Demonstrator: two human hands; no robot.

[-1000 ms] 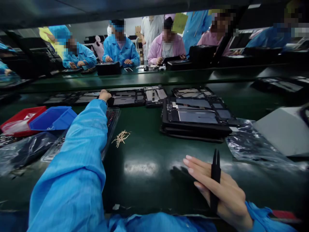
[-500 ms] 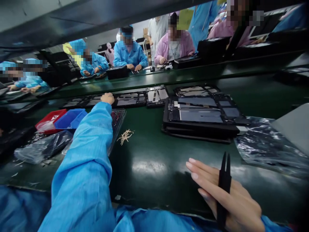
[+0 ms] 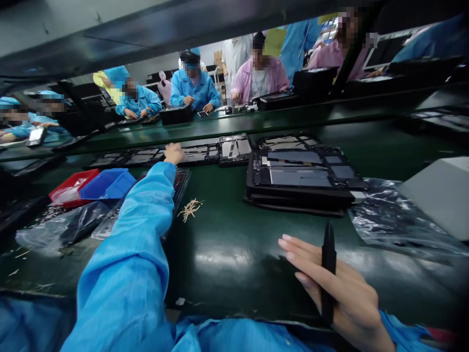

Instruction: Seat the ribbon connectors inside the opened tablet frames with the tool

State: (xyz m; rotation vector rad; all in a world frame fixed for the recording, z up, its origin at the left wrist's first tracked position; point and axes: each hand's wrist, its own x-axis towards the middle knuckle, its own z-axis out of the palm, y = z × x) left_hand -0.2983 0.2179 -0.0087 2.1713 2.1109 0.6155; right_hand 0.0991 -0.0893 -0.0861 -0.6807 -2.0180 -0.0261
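My left hand (image 3: 174, 153) reaches far forward to the row of black device frames, at the left end of one frame (image 3: 200, 153). Its fingers are small and blurred, so their grip cannot be made out. My right hand (image 3: 339, 286) is near the front edge at the right, with black tweezers (image 3: 329, 259) held upright between its fingers, tips up. Beyond it lies a stack of black devices (image 3: 300, 168) with grey panels showing. A small pile of thin beige strips (image 3: 190, 209) rests on the green surface (image 3: 220, 234) between my arms.
Red (image 3: 71, 188) and blue bins (image 3: 107, 184) stand at the left, with a plastic bag (image 3: 66, 227) before them. A clear tray (image 3: 181, 183) is beside my left sleeve. Another bag (image 3: 392, 215) and a grey box (image 3: 439, 193) are at the right. Several people sit across the bench.
My left hand has shifted slightly right along the row of frames. The tweezers' tips, apart before, now appear together. The whole view has moved a little.
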